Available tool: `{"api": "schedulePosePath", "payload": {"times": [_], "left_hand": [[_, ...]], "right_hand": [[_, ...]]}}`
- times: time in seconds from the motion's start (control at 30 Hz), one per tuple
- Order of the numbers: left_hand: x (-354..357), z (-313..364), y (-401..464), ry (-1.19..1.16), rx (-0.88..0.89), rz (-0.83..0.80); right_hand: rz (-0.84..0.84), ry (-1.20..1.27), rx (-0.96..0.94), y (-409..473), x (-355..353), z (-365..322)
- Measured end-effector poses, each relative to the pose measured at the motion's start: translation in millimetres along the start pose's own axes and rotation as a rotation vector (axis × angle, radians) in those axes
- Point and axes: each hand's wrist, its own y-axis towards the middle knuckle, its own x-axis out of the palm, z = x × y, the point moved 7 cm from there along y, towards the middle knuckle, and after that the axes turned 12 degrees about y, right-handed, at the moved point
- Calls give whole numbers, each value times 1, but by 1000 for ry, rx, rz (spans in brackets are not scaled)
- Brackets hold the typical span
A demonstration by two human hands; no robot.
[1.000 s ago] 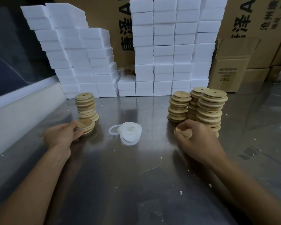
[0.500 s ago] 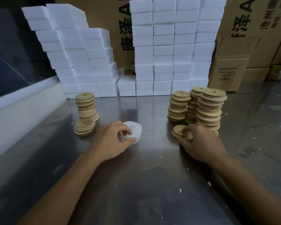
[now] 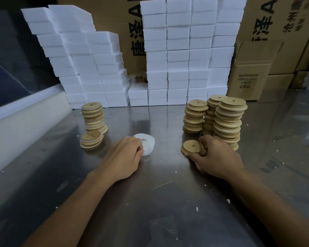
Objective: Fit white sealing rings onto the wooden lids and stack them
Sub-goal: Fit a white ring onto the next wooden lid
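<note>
Now that the left hand [image 3: 125, 155] has come off the finished lids [image 3: 91, 141] to pinch a soft white ring [image 3: 146, 143], fitting comes next — the right hand [image 3: 216, 155] grips a round wooden lid [image 3: 192, 147] on the shiny steel bench [image 3: 159, 202].

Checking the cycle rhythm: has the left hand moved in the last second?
Yes. The left hand went rightward from the short lid stack to the white rings.
</note>
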Motion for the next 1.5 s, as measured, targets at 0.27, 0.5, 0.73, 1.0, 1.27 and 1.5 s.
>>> {"api": "schedulePosePath", "payload": {"times": [0.27,0.5,0.73,1.0,1.27,1.5], "left_hand": [[-19,-5,1,-579,-224,225],[-25,23,1,-1105,-243,130],[-17,38,0,-1039,-225,115],[10,37,-4,-533,-160,-214],[18,43,-6,-329,-85,-319],[22,41,-7,-450,-123,-202]], "right_hand": [[-56,123,-37,-3,5,-10],[-245,306,-168,-12,23,-31],[-403,862,-153,-16,28,-45],[-121,963,-132,-11,14,-36],[-8,1017,-70,-7,7,-27],[-276,1280,-25,-18,18,-46]]}}
